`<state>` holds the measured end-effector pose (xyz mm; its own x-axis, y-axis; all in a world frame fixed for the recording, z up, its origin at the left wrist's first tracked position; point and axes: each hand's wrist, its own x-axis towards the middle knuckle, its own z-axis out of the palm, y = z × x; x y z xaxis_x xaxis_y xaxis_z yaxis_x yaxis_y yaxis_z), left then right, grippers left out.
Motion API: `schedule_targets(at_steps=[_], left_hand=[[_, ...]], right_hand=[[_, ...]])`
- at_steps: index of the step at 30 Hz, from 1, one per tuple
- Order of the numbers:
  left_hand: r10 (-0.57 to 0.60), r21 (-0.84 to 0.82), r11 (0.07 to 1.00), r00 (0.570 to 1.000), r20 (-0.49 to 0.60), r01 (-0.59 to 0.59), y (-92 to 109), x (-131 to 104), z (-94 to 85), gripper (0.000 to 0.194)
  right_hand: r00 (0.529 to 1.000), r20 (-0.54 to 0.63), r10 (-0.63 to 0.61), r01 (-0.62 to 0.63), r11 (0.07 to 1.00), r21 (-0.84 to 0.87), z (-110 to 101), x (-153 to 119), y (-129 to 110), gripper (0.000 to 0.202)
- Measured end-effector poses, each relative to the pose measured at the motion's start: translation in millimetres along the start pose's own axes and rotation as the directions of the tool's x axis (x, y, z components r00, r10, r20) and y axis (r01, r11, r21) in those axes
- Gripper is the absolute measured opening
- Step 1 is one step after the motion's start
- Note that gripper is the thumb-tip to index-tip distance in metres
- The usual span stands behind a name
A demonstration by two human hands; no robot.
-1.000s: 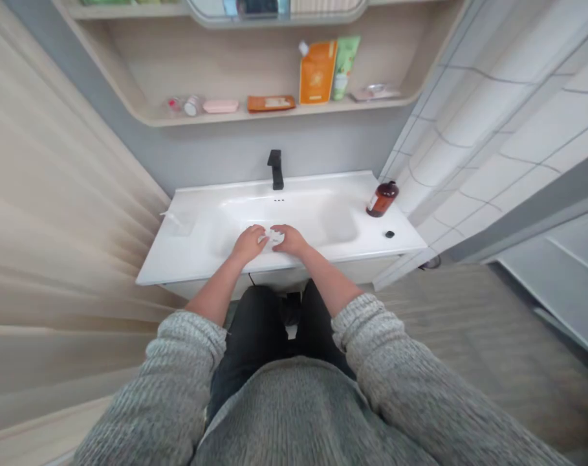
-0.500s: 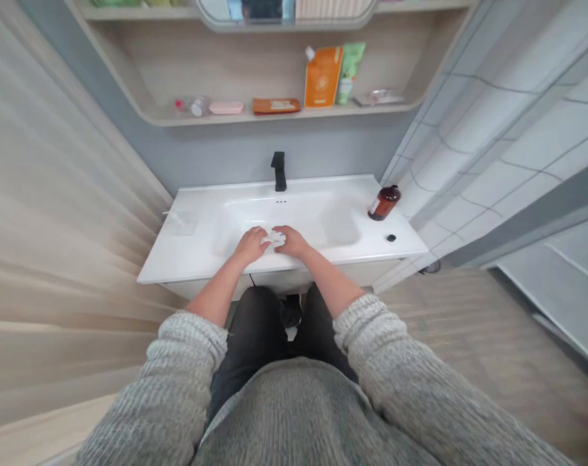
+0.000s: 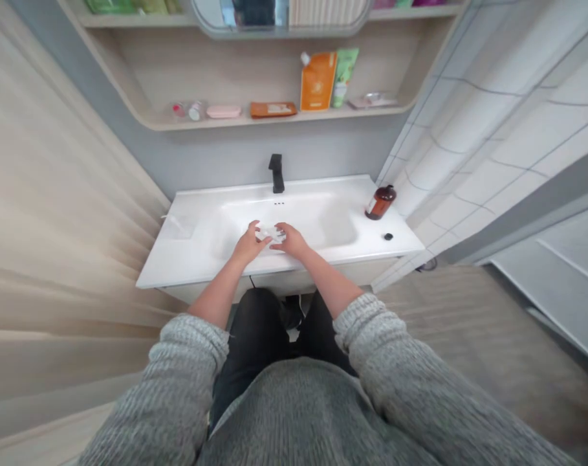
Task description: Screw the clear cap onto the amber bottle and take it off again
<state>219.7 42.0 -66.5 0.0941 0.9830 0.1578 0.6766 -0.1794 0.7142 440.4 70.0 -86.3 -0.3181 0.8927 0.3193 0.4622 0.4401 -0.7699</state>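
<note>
Over the front part of the white sink basin (image 3: pixel 339 220), my left hand (image 3: pixel 248 244) and my right hand (image 3: pixel 292 241) face each other. Between their fingers is a small white, partly see-through piece (image 3: pixel 270 233); its exact kind is too blurred to tell. The fingers of both hands curl around its edges, thumbs towards me. On the counter to the right stands a brown bottle (image 3: pixel 380 202) with a pale label. A small black cap (image 3: pixel 388 237) lies in front of it. At the counter's left, a clear container (image 3: pixel 178 226) with a white top part is hard to make out.
A black faucet (image 3: pixel 276 173) rises behind the basin. Above, a wall shelf (image 3: pixel 206 124) holds an orange pouch (image 3: pixel 317 82), a green tube (image 3: pixel 344 77), a pink case (image 3: pixel 224 112) and an orange packet (image 3: pixel 273 109). A beige curtain (image 3: pixel 55 213) hangs at the left.
My hands have spread slightly apart around the white piece, and more of it shows. My left fingers have lifted and opened a little. The camera view has shifted slightly.
</note>
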Motion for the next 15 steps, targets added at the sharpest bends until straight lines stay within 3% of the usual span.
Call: schedule_targets(at_steps=[5,9,12,15], left_hand=[[0.04,-0.03,0.999,0.999,0.022,-0.04,1,-1,1.1,0.103],[0.075,-0.008,0.997,0.997,0.01,-0.075,7,-4,3.6,0.093],[0.09,-0.037,0.995,0.989,-0.113,-0.095,15,-10,-0.7,0.091],[0.015,-0.073,0.997,0.947,-0.322,-0.04,17,-21,-23.7,0.086]], right_hand=[[0.993,0.055,-0.103,0.108,0.988,-0.112,7,-2,-5,0.079],[0.983,0.114,-0.146,0.159,0.981,-0.108,6,-4,-9,0.072],[0.988,0.088,-0.13,0.134,0.99,-0.042,5,-6,-10,0.073],[0.997,0.037,-0.066,0.065,0.998,0.006,3,-6,-9,0.085]])
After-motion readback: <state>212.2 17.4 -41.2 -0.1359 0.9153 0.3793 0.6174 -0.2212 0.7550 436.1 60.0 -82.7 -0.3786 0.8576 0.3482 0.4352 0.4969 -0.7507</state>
